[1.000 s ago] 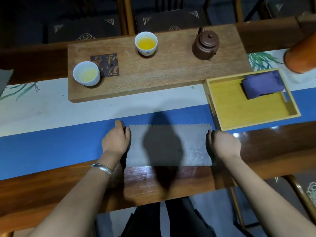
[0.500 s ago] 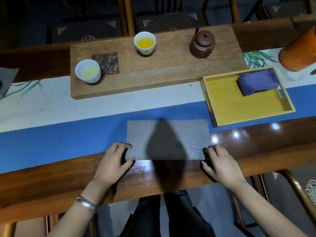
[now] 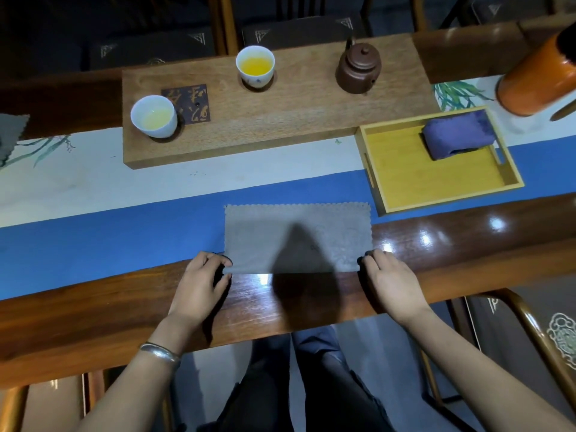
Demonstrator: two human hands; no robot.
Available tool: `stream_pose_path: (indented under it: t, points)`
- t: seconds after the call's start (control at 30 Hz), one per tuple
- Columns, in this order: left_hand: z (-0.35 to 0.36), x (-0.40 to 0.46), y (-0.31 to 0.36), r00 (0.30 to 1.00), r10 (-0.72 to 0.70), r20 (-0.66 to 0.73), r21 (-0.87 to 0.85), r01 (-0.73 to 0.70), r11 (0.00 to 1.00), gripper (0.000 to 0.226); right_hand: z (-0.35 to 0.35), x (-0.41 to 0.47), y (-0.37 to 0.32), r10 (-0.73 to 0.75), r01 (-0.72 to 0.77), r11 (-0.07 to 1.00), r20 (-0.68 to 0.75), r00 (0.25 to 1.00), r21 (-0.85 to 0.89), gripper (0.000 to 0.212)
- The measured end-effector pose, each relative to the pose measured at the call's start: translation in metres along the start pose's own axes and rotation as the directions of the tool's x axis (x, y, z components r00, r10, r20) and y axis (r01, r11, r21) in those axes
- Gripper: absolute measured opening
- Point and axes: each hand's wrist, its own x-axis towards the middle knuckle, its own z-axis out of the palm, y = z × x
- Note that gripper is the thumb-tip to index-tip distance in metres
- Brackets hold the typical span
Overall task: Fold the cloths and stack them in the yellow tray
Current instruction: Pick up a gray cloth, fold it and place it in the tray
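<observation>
Inside yellow tray (image 3: 405, 182): purple cloth (image 3: 456, 138) (folded).

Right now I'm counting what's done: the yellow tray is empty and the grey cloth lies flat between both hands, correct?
Not quite. The head view shows the yellow tray already holds a folded purple cloth. The grey cloth does lie flat between the left hand and right hand.

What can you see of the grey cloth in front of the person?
The grey cloth is a flat rectangle of thin, matte fabric with scalloped edges and a faint leafy print near its right end. It lies spread out, long side across, partly on the blue runner and partly on the glossy wooden table. A dark shadow crosses its middle. The left hand pinches its near left corner; the right hand is at the near right corner, grip unclear.
</observation>
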Motion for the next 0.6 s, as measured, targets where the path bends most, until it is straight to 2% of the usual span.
stream_pose_path:
  t: [0.3,0.43,0.6]
  points:
    - [0.002,-0.034,-0.002,0.998,-0.054,-0.026,-0.085,0.051,0.995,0.007,0.004,-0.023,0.005,0.0,-0.001,1.0,-0.023,1.0,-0.011,0.038]
    - [0.004,-0.056,-0.006,0.998,-0.066,0.023,-0.098,0.067,0.993,0.018,0.009,-0.044,0.003,-0.056,0.055,0.998,-0.101,0.993,-0.019,0.048]
    - [0.009,-0.053,0.002,0.998,-0.01,0.055,0.034,0.009,0.999,0.041,0.014,-0.052,0.003,-0.07,0.072,0.997,-0.12,0.99,0.009,0.054]
